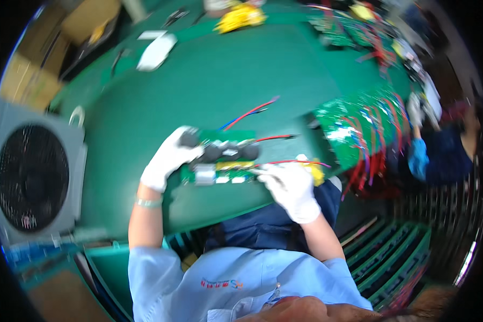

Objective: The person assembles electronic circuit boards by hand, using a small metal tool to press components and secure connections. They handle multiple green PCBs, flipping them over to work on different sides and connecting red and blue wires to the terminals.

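L hand (172,158), white glove, is clamping the L end of the circuit board (220,166); its fingers are curling by the far L corner, thumb pointing in twd the black cylinders (228,152). Board is sitting btwn both hands, over the near part of the green table (214,70); can't tell if it's touching. R hand (292,190), also gloved, is reaching in from the R, fingertips just at the board's near R corner; pic's blurry, so can't tell if they're pinching anything. Red wire (276,137) is sticking out R of the board, beyond R fingertips. Stack of boards w/ wires (354,129) is lying farther R, apart from R hand.
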Motion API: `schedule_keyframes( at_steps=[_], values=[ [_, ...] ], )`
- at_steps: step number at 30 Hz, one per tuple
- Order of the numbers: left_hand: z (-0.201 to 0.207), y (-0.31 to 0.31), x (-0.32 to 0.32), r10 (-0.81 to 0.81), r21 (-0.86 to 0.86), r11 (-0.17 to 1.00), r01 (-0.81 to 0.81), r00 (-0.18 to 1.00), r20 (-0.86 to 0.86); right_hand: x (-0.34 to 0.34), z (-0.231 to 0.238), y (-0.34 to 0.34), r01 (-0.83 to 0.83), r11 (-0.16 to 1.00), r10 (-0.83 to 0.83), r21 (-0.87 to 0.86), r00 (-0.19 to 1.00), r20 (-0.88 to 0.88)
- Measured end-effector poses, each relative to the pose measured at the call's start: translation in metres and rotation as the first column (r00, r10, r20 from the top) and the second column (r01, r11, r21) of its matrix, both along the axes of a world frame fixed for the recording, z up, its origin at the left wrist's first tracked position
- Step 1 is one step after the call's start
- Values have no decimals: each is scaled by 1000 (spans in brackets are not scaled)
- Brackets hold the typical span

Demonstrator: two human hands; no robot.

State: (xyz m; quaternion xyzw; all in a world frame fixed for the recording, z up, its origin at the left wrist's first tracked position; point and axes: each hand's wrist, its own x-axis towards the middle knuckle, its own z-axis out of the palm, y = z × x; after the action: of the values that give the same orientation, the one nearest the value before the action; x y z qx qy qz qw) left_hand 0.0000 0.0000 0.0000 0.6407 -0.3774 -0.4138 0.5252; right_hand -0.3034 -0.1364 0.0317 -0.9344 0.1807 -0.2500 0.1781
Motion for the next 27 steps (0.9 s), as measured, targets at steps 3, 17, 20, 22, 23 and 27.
schedule_keyframes(
  at_steps=[3,17,20,22,23,27],
  values=[
    [32,-11,52,-19,168,985,31,997,-77,62,4,-4,-27,998,35,-52,985,170],
    [10,14,23,-3,104,994,29,972,-234,49,7,0,-286,922,278,-262,958,-70],
    [14,14,26,11,190,981,33,973,-229,48,4,1,-287,931,281,-226,958,-60],
    [14,14,27,4,186,982,43,970,-245,50,4,4,-286,934,279,-213,958,-61],
    [14,14,27,0,184,982,48,968,-252,49,4,5,-270,937,264,-223,963,-58],
    [12,15,27,-6,154,987,47,966,-258,47,-3,8,-228,942,226,-247,973,-35]
  ],
)
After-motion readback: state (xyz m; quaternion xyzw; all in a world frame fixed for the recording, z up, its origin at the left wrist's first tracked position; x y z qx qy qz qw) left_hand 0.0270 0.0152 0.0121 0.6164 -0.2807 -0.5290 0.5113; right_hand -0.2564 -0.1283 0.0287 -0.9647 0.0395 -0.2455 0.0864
